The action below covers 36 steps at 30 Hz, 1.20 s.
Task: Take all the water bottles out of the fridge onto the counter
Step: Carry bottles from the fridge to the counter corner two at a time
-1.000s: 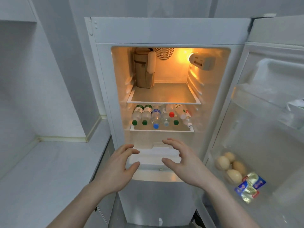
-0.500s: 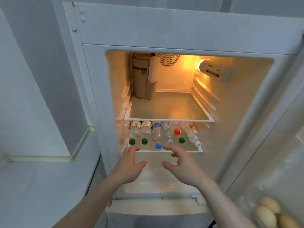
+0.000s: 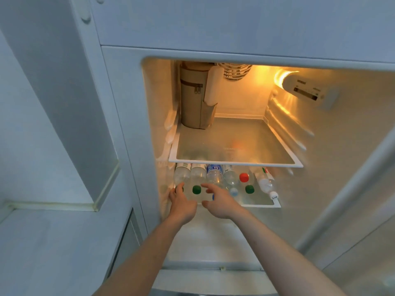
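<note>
Left hand (image 3: 181, 202) touches the nine-o'clock bottle (image 3: 181, 175), fingers loose; right hand (image 3: 220, 202) spread, holding nothing. Bottles lie on the lower shelf (image 3: 263, 203); tug one and the three-o'clock bottle (image 3: 266, 183) could roll off.

Clear water bottles (image 3: 214, 176) lying side by side on lower fridge shelf (image 3: 259, 203), caps toward front: green, blue, red, white.

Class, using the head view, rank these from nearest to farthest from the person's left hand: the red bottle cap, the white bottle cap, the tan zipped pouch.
From the left hand:
1. Red bottle cap, lower shelf, to its right.
2. White bottle cap, lower shelf, far right.
3. Tan zipped pouch, upper shelf, back left corner.
</note>
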Tool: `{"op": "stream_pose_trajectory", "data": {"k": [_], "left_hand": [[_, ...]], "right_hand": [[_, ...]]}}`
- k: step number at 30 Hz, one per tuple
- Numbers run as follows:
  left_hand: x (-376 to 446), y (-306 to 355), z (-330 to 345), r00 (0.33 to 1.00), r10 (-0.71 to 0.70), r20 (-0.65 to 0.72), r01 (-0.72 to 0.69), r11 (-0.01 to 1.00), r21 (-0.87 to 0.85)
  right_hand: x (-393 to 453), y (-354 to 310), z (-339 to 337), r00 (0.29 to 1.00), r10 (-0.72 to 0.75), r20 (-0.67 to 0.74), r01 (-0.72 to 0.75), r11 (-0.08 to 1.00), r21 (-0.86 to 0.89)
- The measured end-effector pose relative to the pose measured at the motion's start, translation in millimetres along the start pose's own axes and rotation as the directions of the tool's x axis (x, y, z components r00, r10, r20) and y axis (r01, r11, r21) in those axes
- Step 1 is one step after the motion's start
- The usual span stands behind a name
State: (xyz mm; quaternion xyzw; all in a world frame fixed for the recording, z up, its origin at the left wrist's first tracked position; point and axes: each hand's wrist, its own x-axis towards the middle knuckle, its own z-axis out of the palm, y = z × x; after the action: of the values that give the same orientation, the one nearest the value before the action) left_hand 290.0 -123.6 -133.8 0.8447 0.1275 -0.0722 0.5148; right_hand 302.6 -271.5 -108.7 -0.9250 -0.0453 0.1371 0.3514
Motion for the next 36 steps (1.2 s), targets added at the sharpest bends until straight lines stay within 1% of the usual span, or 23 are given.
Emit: {"op": "stream_pose_trajectory", "data": {"k": [2,5,9,12,14,18,21,24,26,28,31,34,36], "left_hand": [[8,3,2,0.999,-0.041,-0.004,0.041,0.997,-0.059],[18,9,6,0.995,-0.095,-0.037,0.090,0.989,-0.113],[27,15,12,0.987,-0.156,-0.035,0.146,0.971,-0.191],[34,10,11,0.988,-0.153,-0.028,0.138,0.945,-0.295],[34,6,8,0.990,-0.142,-0.004,0.133,0.936,-0.325],[32,-1,6,0.991,-0.128,-0.023,0.117,0.954,-0.277],[24,-6,8,0.993,-0.114,-0.033,0.106,0.977,-0.186],[6,-16,8,0.996,-0.088,0.005,0.089,0.992,-0.092],[-9,-28,7,0.998,-0.037,0.043,0.038,0.999,-0.007],[-21,-39,6,0.998,0.028,0.057,-0.031,0.998,0.052],[-36,-45,4,0.991,0.122,0.063,-0.130,0.980,0.148],[-45,-47,4,0.982,0.187,0.040,-0.191,0.952,0.240],[-56,-48,3,0.973,0.227,0.028,-0.222,0.911,0.348]], "right_hand": [[15,-7,1,0.999,-0.005,0.036,0.007,0.998,-0.060],[35,-15,5,0.994,0.014,0.108,-0.003,0.995,-0.099],[49,-21,8,0.987,0.015,0.159,0.017,0.980,-0.199],[51,-16,5,0.985,-0.008,0.174,0.052,0.967,-0.249],[47,-11,2,0.986,-0.009,0.167,0.051,0.968,-0.245],[38,-7,-1,0.984,-0.015,0.177,0.068,0.953,-0.296],[26,-5,1,0.983,0.018,0.183,0.037,0.957,-0.289],[10,3,5,0.984,0.023,0.177,0.024,0.967,-0.255],[-1,15,12,0.987,-0.008,0.159,0.048,0.968,-0.246],[-13,26,23,0.993,-0.056,0.100,0.079,0.964,-0.252],[-29,39,42,0.988,-0.135,-0.070,0.110,0.954,-0.278],[-42,46,49,0.950,-0.223,-0.218,0.158,0.946,-0.282],[-51,48,47,0.918,-0.280,-0.282,0.204,0.941,-0.270]]}}
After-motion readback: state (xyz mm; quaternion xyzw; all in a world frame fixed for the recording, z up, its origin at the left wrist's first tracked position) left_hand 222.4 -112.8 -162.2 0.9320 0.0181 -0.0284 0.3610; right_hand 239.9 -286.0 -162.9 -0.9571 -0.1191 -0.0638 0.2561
